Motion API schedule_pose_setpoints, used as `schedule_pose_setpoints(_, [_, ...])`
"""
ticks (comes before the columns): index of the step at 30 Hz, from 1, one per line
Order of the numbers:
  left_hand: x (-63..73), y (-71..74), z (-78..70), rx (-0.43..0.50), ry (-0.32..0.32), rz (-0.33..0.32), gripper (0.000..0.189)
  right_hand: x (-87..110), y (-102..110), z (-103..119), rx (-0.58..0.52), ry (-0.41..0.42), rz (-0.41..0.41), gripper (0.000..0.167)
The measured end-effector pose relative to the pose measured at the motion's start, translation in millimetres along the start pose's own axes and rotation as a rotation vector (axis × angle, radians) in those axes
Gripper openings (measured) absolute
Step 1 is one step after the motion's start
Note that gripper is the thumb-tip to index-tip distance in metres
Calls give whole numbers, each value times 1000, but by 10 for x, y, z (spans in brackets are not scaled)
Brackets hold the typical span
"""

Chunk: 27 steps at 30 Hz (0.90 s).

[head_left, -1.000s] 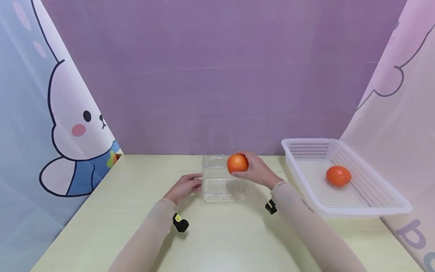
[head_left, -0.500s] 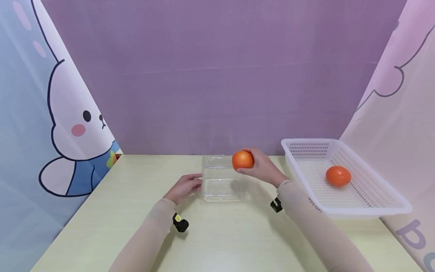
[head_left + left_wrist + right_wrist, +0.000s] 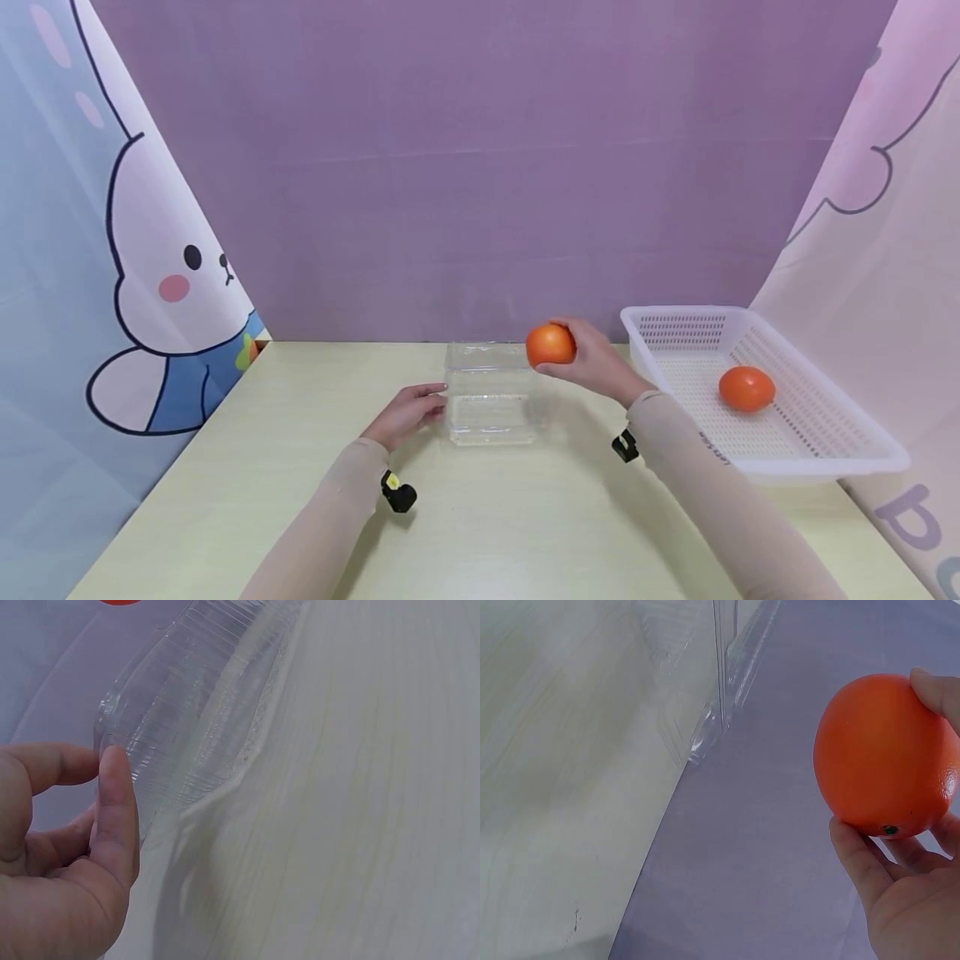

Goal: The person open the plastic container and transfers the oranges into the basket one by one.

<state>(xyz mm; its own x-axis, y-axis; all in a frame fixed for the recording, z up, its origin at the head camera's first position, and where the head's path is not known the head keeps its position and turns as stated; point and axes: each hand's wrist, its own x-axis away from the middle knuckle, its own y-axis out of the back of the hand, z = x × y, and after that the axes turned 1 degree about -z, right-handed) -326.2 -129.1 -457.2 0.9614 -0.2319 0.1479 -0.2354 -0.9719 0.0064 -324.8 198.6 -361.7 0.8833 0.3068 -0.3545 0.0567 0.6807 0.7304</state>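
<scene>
An orange (image 3: 551, 346) with a small green stem mark is held up in my right hand (image 3: 596, 363), thumb on one side and fingers on the other. It hangs above the table, beside the back right of a clear plastic clamshell box (image 3: 491, 410). That box stands with its lid folded back. My left hand (image 3: 407, 414) is at the box's left side; in the left wrist view its thumb and fingers pinch the edge of the clear plastic (image 3: 187, 720). The right wrist view shows the orange (image 3: 885, 754) close up, fingertips under it.
A white perforated plastic basket (image 3: 806, 465) stands on the right of the table, with another orange-red round fruit (image 3: 747, 389) inside. A purple cloth (image 3: 480, 167) hangs behind the table (image 3: 480, 517), with printed cloths at both sides.
My right hand has moved up and to the right with the orange, away from over the box. The left hand and the box have stayed in place.
</scene>
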Motion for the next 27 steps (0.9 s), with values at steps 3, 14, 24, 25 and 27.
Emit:
schedule_pose_setpoints(3, [0,3,2,-5,1,6,46,12,61,-17,5,-8,-2,80])
schedule_pose_setpoints(14, [10,10,-12,-14,-2,4,46,35,275,-80,24,-18,-25,83])
schedule_pose_setpoints(24, [14,16,-4,-6,7,2,45,69,403,-159,24,-16,-35,83])
schedule_pose_setpoints(25, [15,15,-3,-3,7,2,45,72,413,-167,25,-19,-33,83])
schedule_pose_setpoints(27, [14,14,-2,4,8,0,45,74,437,-184,37,-23,-32,83])
